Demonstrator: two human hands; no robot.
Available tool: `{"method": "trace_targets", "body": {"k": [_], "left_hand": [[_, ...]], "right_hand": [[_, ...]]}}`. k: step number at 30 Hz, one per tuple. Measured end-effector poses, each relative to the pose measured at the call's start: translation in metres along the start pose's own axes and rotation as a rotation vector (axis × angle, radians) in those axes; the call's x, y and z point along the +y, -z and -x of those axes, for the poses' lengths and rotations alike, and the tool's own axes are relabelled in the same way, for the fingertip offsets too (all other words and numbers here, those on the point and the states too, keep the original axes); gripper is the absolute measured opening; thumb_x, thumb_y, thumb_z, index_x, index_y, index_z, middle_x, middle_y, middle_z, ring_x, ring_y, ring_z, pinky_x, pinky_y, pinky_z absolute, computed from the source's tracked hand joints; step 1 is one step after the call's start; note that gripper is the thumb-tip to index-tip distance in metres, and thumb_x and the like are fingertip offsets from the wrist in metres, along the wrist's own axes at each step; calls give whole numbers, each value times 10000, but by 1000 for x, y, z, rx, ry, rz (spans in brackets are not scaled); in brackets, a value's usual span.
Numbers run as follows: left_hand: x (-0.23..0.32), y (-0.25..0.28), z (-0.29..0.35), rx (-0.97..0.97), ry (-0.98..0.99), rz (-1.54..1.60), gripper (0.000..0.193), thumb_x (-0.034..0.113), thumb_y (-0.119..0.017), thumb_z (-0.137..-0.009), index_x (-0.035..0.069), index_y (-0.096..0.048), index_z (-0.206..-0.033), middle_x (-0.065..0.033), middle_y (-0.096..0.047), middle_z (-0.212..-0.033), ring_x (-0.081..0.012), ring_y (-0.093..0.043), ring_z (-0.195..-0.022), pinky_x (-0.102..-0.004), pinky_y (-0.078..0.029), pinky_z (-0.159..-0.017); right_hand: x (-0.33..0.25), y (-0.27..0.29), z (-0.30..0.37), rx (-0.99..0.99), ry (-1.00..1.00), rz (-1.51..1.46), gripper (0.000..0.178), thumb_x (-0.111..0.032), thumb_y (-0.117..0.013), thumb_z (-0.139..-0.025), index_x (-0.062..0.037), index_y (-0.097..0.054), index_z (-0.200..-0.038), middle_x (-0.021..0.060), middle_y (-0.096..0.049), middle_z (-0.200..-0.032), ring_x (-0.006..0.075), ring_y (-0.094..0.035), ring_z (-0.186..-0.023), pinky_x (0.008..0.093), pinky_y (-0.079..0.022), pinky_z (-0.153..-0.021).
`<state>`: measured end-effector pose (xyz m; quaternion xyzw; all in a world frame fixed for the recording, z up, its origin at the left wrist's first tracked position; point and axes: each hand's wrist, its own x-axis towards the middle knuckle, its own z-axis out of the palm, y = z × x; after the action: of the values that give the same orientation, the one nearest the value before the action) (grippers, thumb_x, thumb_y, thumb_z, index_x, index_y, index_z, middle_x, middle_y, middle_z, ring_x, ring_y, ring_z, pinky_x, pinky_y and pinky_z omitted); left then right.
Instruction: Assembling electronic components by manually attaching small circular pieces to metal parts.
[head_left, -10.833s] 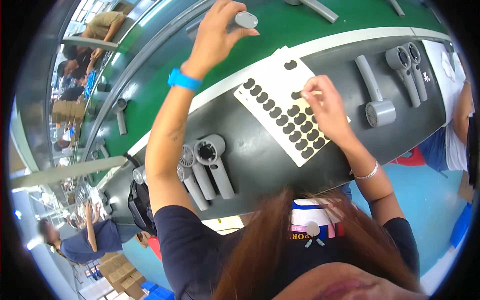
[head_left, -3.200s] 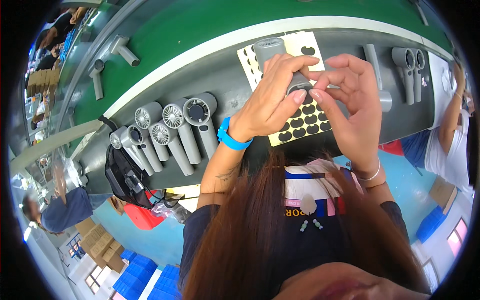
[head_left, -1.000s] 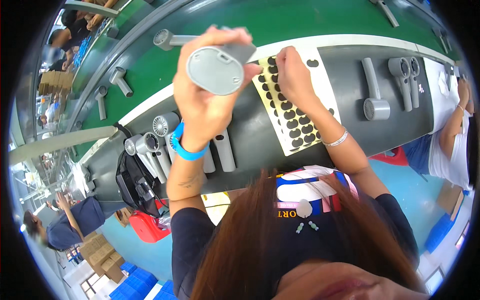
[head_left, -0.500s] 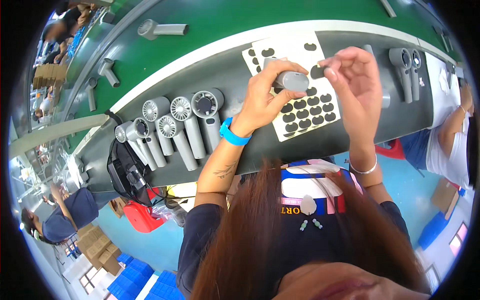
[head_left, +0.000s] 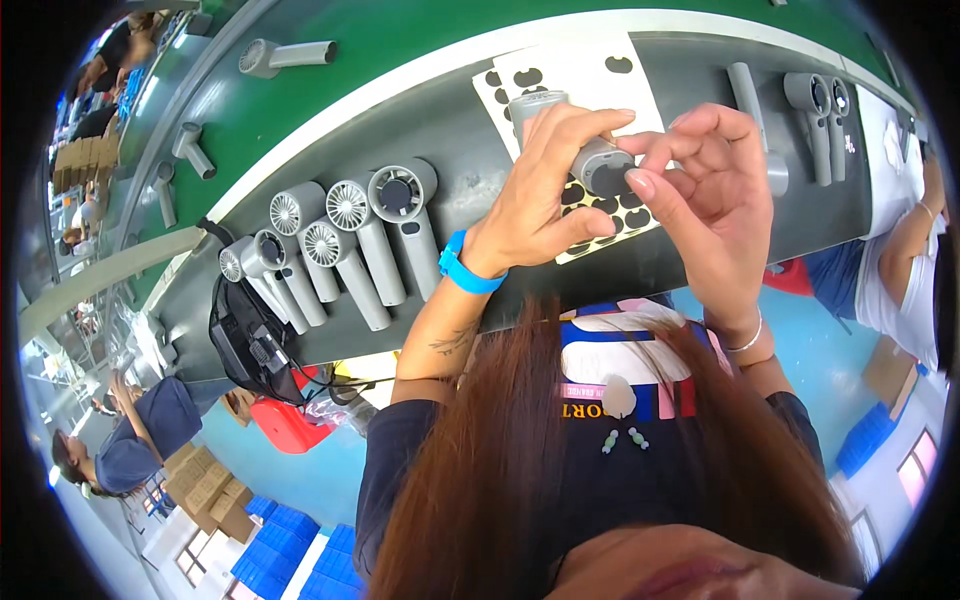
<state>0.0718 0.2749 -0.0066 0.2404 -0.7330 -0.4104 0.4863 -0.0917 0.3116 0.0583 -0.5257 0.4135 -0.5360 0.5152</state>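
Observation:
My left hand, a blue band at its wrist, is closed around a grey handheld fan. The handle's end points toward my right hand. A dark rounded sticker lies against that end, and my right thumb and forefinger pinch at its edge. Whether it is fully stuck down I cannot tell. Below both hands lies a white sheet carrying rows of black stickers, partly covered by my hands, with a second sheet under its left side.
Several grey fans stand in a group on the dark table left of my hands, beside a black bag. More fans lie to the right, near a co-worker's arm. Others rest on the green belt beyond the table's pale edge.
My right hand has brought the sticker from above the sheet onto the fan's handle end. The fan has tilted and come closer to my right hand.

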Motion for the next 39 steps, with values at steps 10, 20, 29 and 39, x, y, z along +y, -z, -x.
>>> {"method": "trace_targets", "body": {"k": [10, 20, 29, 39], "left_hand": [[-6, -8, -3, 27, 21, -66, 717, 641, -497, -840, 68, -500, -1273, -93, -540, -966, -250, -492, -893, -375, -321, -881], [-7, -8, -3, 37, 26, -79, 693, 631, -473, -860, 68, -510, -1264, -98, -546, -973, -257, -500, -893, -382, -325, -887], [-5, -9, -3, 30, 71, -72, 686, 632, -465, -865, 69, -523, -1253, -95, -553, -963, -251, -510, -890, -382, -329, -873], [-6, -11, -5, 39, 40, -66, 627, 574, -506, -876, 60, -539, -1234, -91, -568, -947, -248, -520, -886, -385, -332, -866]], "right_hand": [[0, 1, -2, 41, 6, 27, 388, 70, -651, -820, -33, -413, -1109, 52, -578, -893, 138, -615, -959, 225, -508, -738], [-3, 1, -1, 32, -30, 36, 366, 112, -612, -832, -14, -404, -1105, 84, -576, -907, 201, -603, -1003, 279, -505, -833], [-3, 2, -1, 39, -41, 54, 366, 105, -618, -830, -22, -405, -1100, 80, -582, -892, 196, -605, -1002, 280, -504, -830], [-5, 3, -2, 33, -32, 121, 361, 102, -607, -833, -19, -403, -1106, 74, -574, -911, 174, -603, -994, 265, -505, -806]]}}
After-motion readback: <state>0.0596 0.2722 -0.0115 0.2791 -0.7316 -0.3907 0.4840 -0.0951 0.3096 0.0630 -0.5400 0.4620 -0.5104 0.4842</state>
